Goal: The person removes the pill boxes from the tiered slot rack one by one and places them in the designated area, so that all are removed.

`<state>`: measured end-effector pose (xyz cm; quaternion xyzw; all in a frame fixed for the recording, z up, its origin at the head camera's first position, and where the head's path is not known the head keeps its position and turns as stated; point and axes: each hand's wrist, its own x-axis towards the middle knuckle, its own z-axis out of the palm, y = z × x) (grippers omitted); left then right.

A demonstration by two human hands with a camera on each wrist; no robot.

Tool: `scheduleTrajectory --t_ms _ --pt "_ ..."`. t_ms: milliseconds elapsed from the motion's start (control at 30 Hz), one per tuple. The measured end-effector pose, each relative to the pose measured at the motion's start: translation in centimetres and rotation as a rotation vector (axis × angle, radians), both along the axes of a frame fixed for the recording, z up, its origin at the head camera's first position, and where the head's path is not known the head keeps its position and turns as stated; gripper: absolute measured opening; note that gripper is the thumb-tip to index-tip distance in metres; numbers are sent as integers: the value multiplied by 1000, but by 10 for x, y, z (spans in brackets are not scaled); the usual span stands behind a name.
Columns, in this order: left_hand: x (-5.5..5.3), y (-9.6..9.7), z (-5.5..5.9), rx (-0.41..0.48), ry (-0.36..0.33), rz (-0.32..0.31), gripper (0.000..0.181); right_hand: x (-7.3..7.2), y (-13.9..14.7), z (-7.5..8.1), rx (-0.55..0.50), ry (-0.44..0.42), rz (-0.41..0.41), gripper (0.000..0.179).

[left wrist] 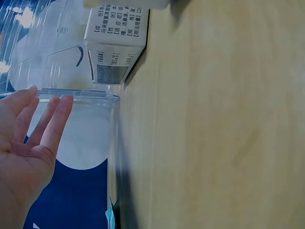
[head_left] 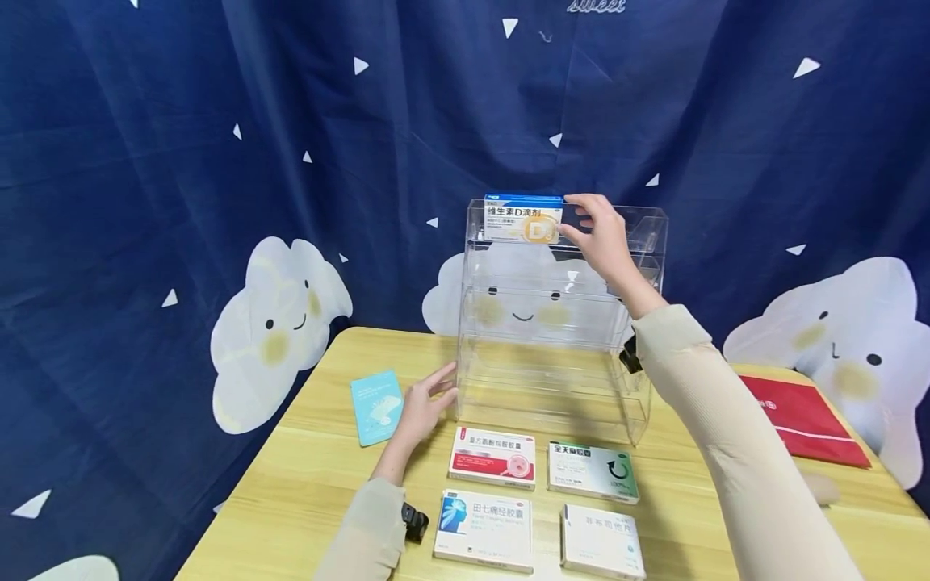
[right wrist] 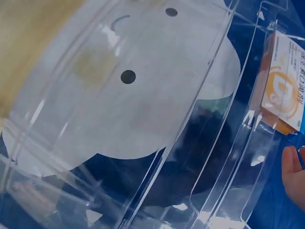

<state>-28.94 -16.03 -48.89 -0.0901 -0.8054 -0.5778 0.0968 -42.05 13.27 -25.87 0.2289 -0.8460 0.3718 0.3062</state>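
Observation:
A clear acrylic tiered rack [head_left: 538,387] stands on the table. At its top left sits a white, blue-topped vitamin D drops box [head_left: 523,219]. My right hand [head_left: 601,234] is at the box's right end, thumb and forefinger apart. In the right wrist view, a small gap shows between the fingertips and the orange-and-white box [right wrist: 285,86]. My left hand [head_left: 421,407] reaches to the rack's lower left side, fingers nearly straight. In the left wrist view, those fingers [left wrist: 57,121] lie at the rack's edge, near a white medicine box [left wrist: 116,28].
In front of the rack lie a red-and-white box [head_left: 492,458], a green-and-white box [head_left: 592,472], a white box with a blue head picture [head_left: 484,531] and a plain white box [head_left: 601,541]. A light-blue packet [head_left: 377,408] lies left, a red packet [head_left: 806,420] right.

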Motion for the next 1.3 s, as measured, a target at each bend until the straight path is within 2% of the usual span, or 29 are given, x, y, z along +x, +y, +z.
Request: scheduleTrajectory --t_ms 100,300,533,767,1100,1300 --pt "0 0 0 4 10 -5 53 -12 -5 3 6 -3 -6 50" --pt "-1 -1 -2 6 14 -9 52 -24 -13 8 47 -43 4 52" --pt "0 1 0 21 13 -8 52 -24 -15 7 125 -58 -8 45" --pt "0 1 0 16 25 -16 52 -24 -17 4 81 -23 17 40" --pt "0 1 0 25 1 -9 52 -26 -23 6 13 -8 13 31" --pt "0 1 0 12 4 -7 51 -27 -21 8 -3 -61 33 31"
